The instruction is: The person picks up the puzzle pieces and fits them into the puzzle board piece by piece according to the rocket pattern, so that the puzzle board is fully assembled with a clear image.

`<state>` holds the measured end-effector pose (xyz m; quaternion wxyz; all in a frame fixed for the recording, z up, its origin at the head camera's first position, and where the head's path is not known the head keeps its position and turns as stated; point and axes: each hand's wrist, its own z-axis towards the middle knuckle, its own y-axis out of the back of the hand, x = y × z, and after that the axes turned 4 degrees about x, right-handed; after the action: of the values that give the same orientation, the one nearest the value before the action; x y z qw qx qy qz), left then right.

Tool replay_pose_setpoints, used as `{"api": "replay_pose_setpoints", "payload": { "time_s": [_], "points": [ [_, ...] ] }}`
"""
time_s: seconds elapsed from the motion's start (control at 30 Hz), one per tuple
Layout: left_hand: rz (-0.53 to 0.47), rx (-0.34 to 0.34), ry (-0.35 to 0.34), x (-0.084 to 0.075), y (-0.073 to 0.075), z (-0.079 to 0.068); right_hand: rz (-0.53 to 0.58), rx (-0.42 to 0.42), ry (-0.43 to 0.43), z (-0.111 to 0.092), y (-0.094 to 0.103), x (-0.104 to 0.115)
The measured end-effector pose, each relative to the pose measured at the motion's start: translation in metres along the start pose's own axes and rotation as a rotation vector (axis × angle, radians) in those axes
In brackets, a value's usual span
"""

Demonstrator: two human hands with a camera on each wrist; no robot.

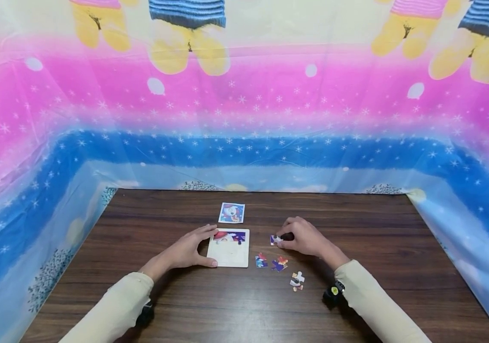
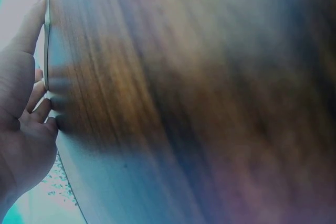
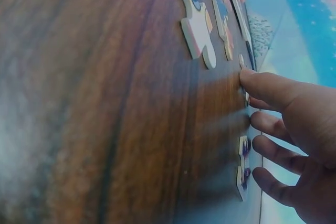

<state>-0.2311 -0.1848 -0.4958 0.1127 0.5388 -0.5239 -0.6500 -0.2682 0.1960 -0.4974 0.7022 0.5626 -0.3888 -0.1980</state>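
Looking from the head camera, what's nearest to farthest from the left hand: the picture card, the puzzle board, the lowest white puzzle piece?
1. Puzzle board: touching the left hand, on its right.
2. Picture card: just beyond the board.
3. White puzzle piece: far over right.

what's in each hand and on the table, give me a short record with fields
left hand: holds the left side of the puzzle tray
right hand: pinches a purple-and-white piece
tray fill: picture section along the far part, rest bare
under right hand: another piece
loose: three pieces right of the tray
picture card: beyond the tray
table: dark wood grain
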Motion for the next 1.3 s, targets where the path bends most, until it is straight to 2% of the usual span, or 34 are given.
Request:
{"api": "replay_pose_setpoints", "payload": {
  "time_s": [0.3,0.6,0.83,1.3],
  "points": [
    [0.01,0.003,-0.004,0.001,0.0,0.0,-0.022,0.005,0.016,0.0,-0.001,-0.001],
    [0.001,-0.001,-0.012,-0.001,0.001,-0.001,-0.043,-0.025,0.035,0.01,0.003,0.01],
    [-0.003,-0.005,-0.009,-0.001,0.001,-0.001,-0.023,-0.026,0.056,0.023,0.0,0.031],
    [-0.006,0.007,-0.012,0.0,0.001,-0.001,0.014,-0.06,0.146,0.056,-0.017,0.079]
  ]
}}
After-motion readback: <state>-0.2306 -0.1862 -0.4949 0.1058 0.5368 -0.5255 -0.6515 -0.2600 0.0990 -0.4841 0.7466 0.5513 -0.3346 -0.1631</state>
